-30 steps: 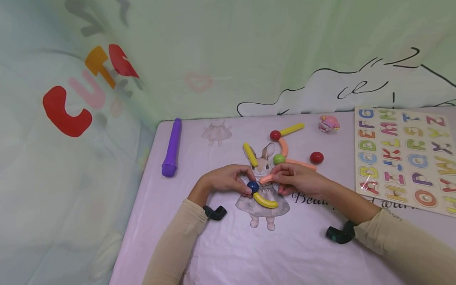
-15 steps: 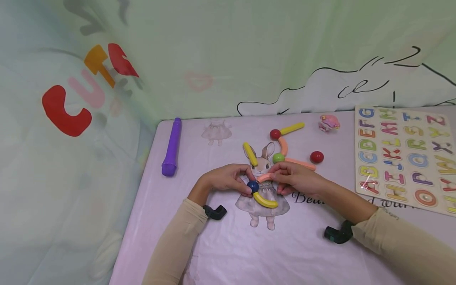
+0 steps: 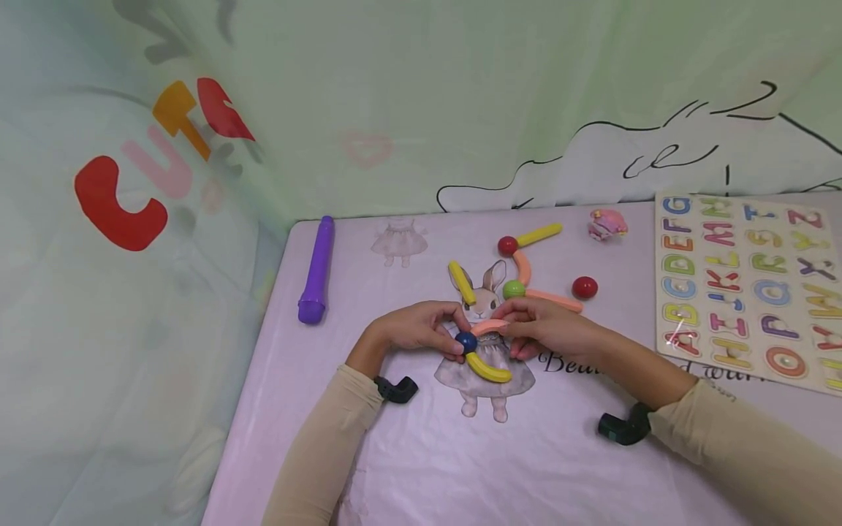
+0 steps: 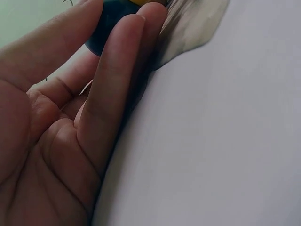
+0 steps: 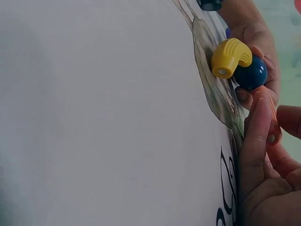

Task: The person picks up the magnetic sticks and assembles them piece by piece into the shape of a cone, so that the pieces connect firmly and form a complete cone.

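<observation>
Between the thumb and fingers of my left hand (image 3: 424,326) is a blue ball (image 3: 466,342). A curved yellow stick (image 3: 488,368) is joined to the ball, and the right wrist view shows a metal disc on its free end. My right hand (image 3: 551,326) pinches a curved orange stick (image 3: 487,326), whose far end meets the blue ball. A similar disc shows at the near end of this orange stick (image 5: 273,134) in the right wrist view. In the left wrist view the fingers hide much of the ball (image 4: 110,23).
Beyond the hands lies a straight yellow stick (image 3: 462,283). A joined chain holds a red ball (image 3: 507,245), a green ball (image 3: 514,290) and several sticks. Near it are a loose red ball (image 3: 585,287) and a pink toy (image 3: 607,225). A purple tube (image 3: 317,270) and alphabet board (image 3: 746,288) flank them.
My right hand has moved slightly left with the orange stick, closing the gap to the blue ball. My left hand has stayed nearly still.
</observation>
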Tool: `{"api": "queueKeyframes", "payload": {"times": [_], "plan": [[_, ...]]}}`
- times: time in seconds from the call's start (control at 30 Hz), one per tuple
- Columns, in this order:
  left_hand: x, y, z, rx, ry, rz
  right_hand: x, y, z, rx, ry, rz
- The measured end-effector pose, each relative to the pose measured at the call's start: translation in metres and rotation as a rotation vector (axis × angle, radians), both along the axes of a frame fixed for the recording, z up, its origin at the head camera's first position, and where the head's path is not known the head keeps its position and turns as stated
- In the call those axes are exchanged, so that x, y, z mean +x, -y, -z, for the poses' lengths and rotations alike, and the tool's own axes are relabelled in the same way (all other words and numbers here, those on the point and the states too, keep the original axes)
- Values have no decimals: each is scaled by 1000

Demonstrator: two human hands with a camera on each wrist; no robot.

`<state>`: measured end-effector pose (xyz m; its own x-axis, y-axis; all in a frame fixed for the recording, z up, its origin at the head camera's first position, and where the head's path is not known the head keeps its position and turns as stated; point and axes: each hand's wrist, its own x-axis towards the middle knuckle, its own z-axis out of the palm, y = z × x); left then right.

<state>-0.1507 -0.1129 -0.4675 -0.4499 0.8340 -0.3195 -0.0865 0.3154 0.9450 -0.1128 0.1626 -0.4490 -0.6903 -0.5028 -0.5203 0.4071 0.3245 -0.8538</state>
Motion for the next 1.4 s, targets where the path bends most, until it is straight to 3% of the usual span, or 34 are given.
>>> {"api": "queueKeyframes", "payload": {"times": [0.23,0.83,1.07,1.4], "plan": [[0,1,2,7,-4,-6,-1,0,0,0,-12,-32],[0,0,2,2,50,-1,-4,5,0,71,-24,24],[1,0,3,-11,43,-14,-1,3,0,9,2,7],[0,0,-1,-22,62,-10,-1,2,2,-2,15,-10]]}}
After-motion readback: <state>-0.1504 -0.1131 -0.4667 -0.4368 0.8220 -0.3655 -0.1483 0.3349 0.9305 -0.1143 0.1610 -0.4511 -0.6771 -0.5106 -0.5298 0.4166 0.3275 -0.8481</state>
